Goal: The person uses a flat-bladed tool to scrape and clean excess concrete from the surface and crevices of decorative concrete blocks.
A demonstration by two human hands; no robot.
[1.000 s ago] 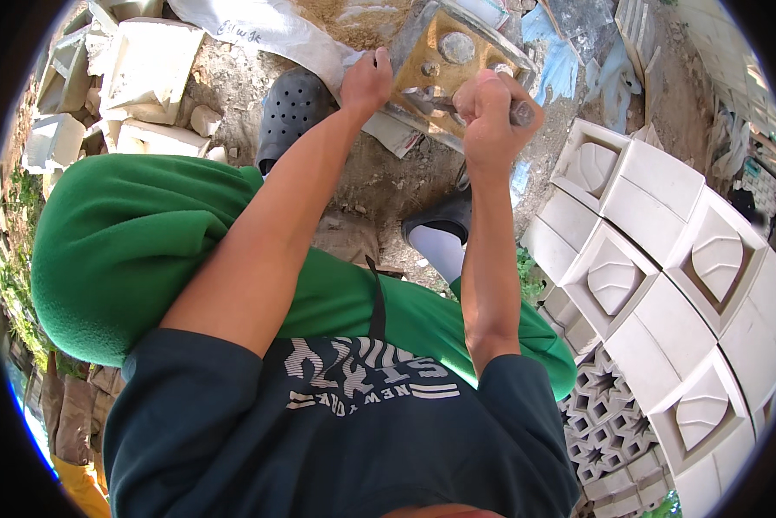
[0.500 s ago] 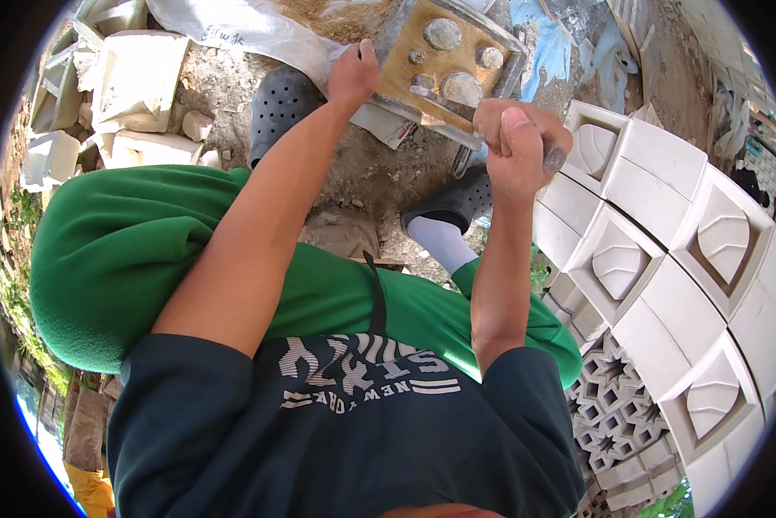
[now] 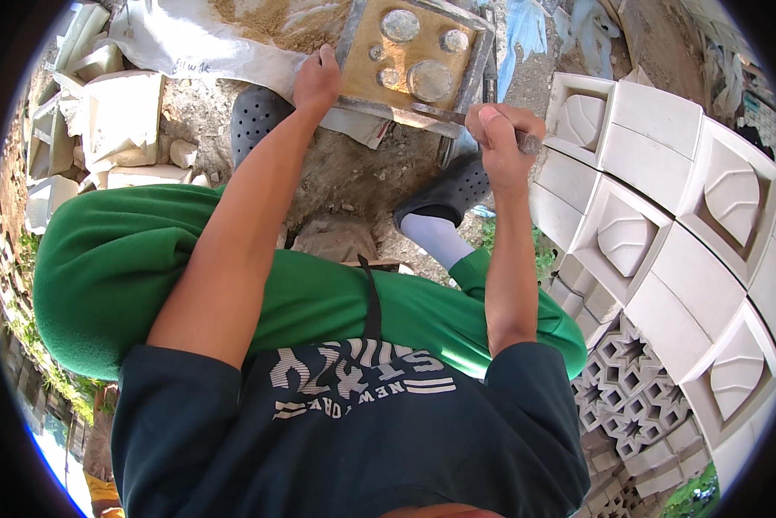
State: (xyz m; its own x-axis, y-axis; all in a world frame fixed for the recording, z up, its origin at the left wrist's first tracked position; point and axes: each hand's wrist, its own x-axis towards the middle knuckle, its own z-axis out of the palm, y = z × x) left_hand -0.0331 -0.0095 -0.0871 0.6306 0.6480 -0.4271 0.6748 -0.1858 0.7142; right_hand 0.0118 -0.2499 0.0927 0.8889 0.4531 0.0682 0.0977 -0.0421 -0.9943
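Note:
A square grey-framed mould [image 3: 473,80] with a tan, sandy inner face lies in front of me, and several round grey knobs [image 3: 400,26] stand up from it. At its left edge, my left hand [image 3: 317,79] is closed on the frame. My right hand [image 3: 502,138] is wrapped round the thick handle of a narrow metal-bladed tool [image 3: 441,112]. The blade's end lies at the mould's near edge. The handle's butt sticks out to the right of my fist.
Loose sand [image 3: 289,22] lies on a white sack [image 3: 168,43] at the far left. Broken pale blocks [image 3: 122,116] are piled at left. Stacked white relief blocks [image 3: 625,237] and star-patterned blocks [image 3: 631,375] stand at right. My dark clogs [image 3: 444,194] rest close to the mould.
The tool's blade has moved from among the knobs to the mould's near edge, with my right hand lower relative to the mould. My left hand stays at the frame. The whole view has shifted somewhat.

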